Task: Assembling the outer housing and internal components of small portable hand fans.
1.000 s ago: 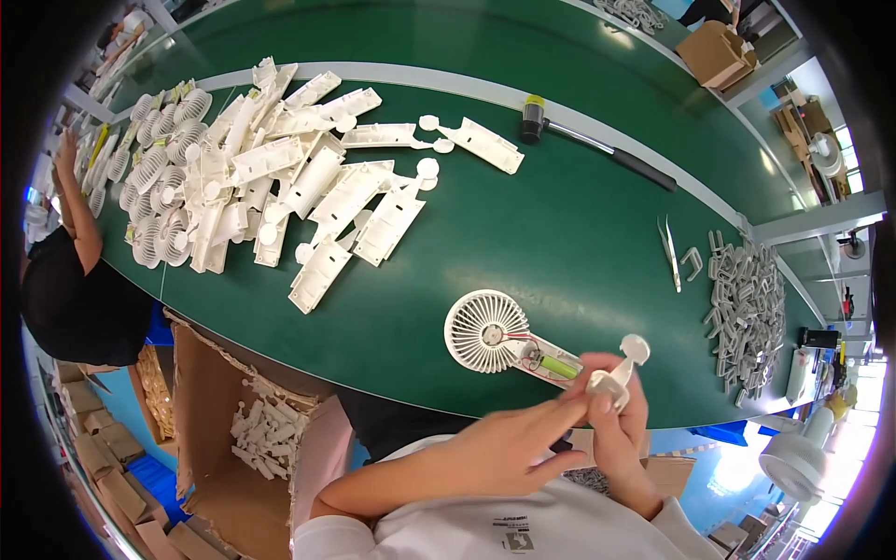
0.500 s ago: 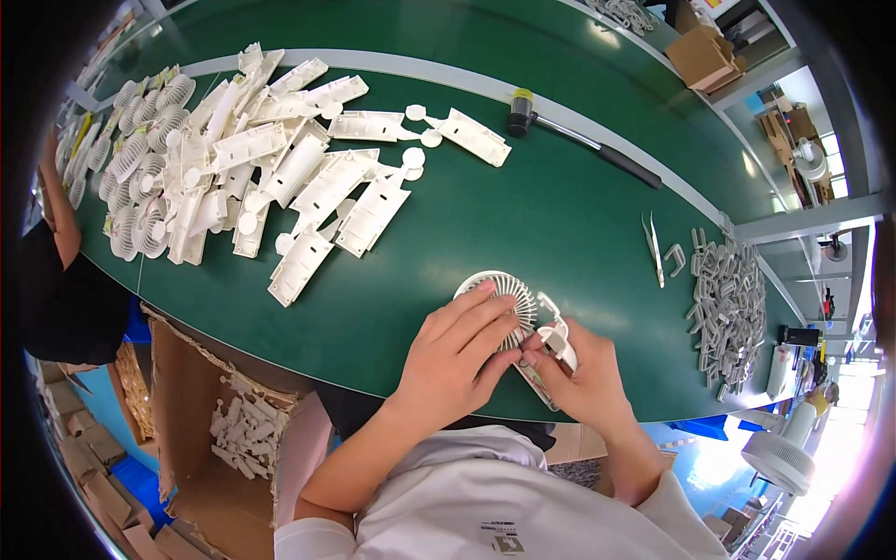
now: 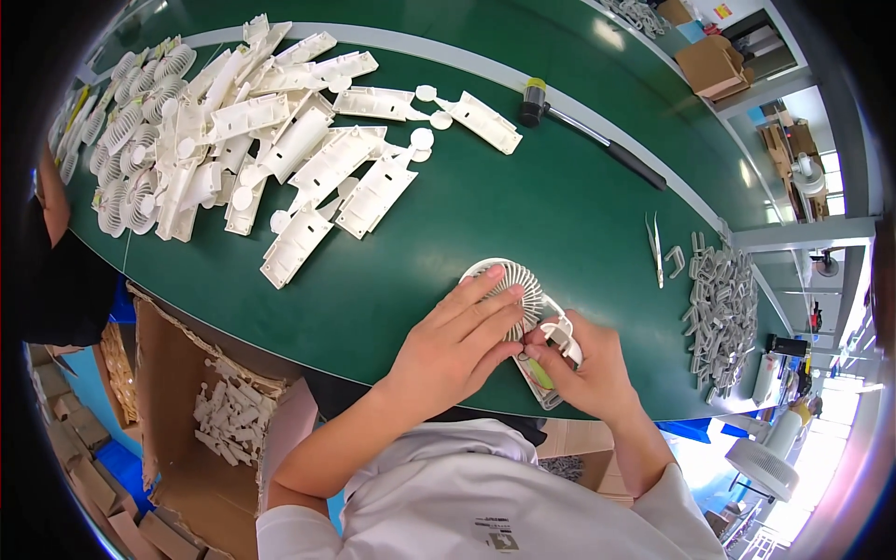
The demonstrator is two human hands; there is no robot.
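A white handheld fan (image 3: pixel 533 290) lies near the table's front edge, its round ribbed head away from me. My left hand (image 3: pixel 450 341) spreads its fingers over the ribbed head and grips it, the thumb reaching to the neck. In my right hand (image 3: pixel 595 367) is a curved white plastic part (image 3: pixel 561 338), held beside the neck and touching or nearly touching it. Under that hand shows the fan's open handle (image 3: pixel 543 383), with a light green piece inside. My fingertips hide the neck, where thin wires may run; I cannot make them out surely.
White plastic handle shells (image 3: pixel 299 168) lie heaped at the left, beside several fan heads (image 3: pixel 131 140). A mallet (image 3: pixel 597 138) rests at the back. Tweezers (image 3: pixel 657 250) and grey clip-shaped parts (image 3: pixel 721 313) lie right. An open carton (image 3: pixel 187 476) holds white parts; a person's arm (image 3: pixel 51 196) shows far left.
The curved white part has tipped in closer to the fan's neck in my right hand. More of the light green piece in the handle shows. The whole view has shifted slightly.
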